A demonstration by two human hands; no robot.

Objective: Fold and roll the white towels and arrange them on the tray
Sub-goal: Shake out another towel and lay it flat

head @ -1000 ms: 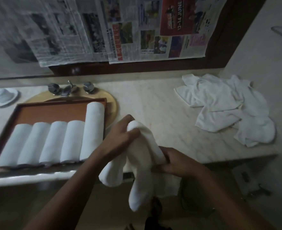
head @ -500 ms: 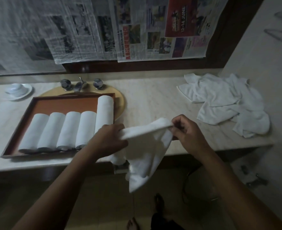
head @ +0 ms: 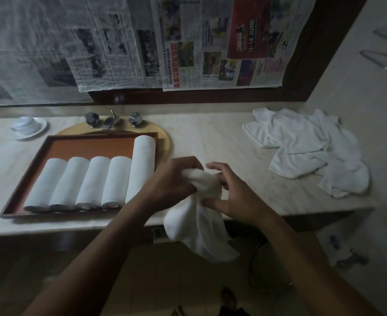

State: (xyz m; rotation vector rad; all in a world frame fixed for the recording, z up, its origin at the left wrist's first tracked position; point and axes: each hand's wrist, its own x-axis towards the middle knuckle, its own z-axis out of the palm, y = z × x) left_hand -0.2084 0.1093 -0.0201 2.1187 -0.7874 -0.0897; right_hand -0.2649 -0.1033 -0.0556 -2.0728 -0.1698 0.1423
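One white towel, bunched, limp, hanging from left hand

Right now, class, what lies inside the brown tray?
Five rolled white towels lie side by side in the tray. The bare floor behind them is visible; the floor under them is covered.

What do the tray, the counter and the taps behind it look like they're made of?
Tray: probably wood or a wood-look laminate, reddish-brown with a darker raised rim and a matte face.
Counter: likely polished marble or similar stone, pale cream with faint veining and a slight sheen.
Taps: metal, apparently chrome-plated, grey and reflective with faceted knobs. The dim light leaves all three uncertain.
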